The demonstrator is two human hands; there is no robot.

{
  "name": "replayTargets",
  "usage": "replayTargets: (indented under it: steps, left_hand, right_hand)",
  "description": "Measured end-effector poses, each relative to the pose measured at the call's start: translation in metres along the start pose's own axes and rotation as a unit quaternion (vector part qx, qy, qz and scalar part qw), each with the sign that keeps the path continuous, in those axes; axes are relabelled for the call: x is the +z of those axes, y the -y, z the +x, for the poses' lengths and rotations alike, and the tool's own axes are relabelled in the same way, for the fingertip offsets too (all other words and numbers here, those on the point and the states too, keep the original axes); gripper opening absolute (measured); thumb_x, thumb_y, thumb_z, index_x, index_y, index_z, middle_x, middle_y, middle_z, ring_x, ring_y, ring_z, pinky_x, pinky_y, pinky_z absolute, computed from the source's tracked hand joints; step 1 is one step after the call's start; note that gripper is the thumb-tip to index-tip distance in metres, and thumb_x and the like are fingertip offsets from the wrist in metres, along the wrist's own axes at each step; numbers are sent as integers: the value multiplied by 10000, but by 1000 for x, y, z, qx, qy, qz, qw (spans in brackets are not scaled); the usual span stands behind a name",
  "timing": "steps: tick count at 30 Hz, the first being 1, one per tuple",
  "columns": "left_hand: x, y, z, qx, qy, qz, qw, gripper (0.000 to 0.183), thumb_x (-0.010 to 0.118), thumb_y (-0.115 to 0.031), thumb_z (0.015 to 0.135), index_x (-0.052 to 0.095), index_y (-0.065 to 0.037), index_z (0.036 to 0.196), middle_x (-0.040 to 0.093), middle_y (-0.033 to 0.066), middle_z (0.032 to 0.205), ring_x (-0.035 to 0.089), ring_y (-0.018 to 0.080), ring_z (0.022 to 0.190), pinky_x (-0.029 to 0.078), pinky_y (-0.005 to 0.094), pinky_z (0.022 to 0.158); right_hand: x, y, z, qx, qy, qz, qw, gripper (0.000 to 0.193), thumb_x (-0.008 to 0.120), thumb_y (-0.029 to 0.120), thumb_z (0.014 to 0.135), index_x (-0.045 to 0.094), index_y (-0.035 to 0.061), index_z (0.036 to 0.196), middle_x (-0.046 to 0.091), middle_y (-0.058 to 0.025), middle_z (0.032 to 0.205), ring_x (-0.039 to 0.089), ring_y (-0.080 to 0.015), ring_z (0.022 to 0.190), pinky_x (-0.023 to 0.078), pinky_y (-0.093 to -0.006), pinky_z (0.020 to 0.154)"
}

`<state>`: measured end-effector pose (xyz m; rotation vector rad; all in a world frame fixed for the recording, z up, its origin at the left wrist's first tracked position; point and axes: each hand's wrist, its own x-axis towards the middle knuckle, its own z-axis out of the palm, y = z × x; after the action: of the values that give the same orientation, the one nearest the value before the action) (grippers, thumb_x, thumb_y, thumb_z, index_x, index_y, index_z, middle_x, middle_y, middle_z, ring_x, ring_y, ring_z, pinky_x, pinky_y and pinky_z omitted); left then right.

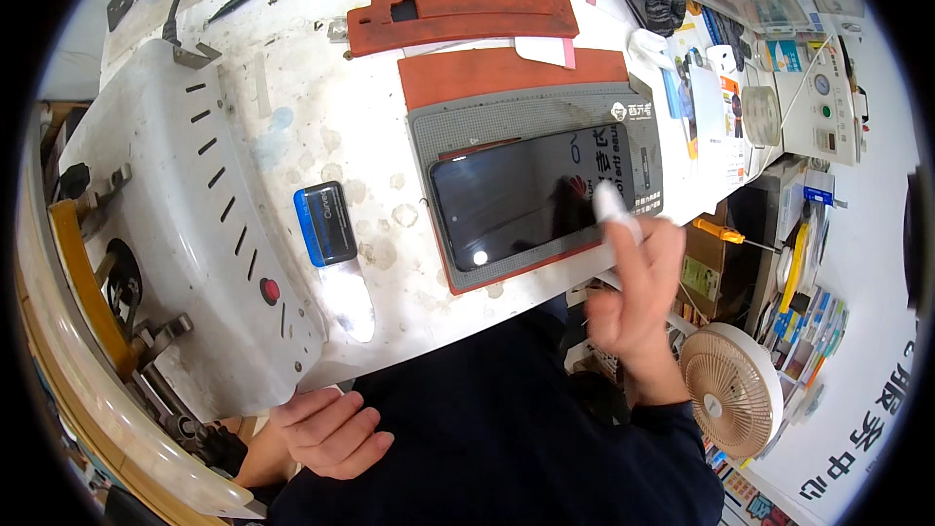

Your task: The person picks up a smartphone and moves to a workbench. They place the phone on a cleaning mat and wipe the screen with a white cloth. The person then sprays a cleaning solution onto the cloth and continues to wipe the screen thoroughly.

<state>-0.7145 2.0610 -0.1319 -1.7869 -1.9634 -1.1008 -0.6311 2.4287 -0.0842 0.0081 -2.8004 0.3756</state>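
Observation:
A black smartphone (pixel 531 195) lies face up on a grey mat (pixel 536 102), its dark screen reflecting a bright light and some lettering. My right hand (pixel 638 282) is over the table's front edge, at the phone's right lower corner. Its index finger wears a white finger cot and stretches toward the phone, the tip slightly blurred; whether it touches the glass I cannot tell. The other fingers are bent, and nothing is held. My left hand (pixel 331 432) rests low beside the machine's near corner, fingers curled in, with nothing seen in it.
A white slotted machine (pixel 205 234) with a red button fills the left. Nearby, a blue-and-black lamp (pixel 326 224) casts a bright patch. Red-brown pads (pixel 467 0) lie at the back. On the right are a tape roll (pixel 760 115), a yellow-handled screwdriver (pixel 719 231) and a fan (pixel 730 390).

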Motion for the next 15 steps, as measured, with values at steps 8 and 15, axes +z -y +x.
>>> replayTargets:
  steps: [8,15]
  left_hand:
    - [-4,4,2,-3,11,11,1000,237,600,-174,941,661,-196,1169,692,-18,1067,664,162,952,527,306,853]
    - [-7,-3,0,-33,21,21,999,245,596,-178,951,663,-194,1186,694,-10,1076,663,173,956,523,321,866]
  right_hand:
    - [11,47,39,-63,123,21,990,703,571,656,900,631,1,1147,516,-106,909,517,-289,782,384,-450,723]
    - [14,64,38,-163,97,121,974,637,621,630,863,683,38,1092,577,-104,970,534,-260,796,413,-423,740]
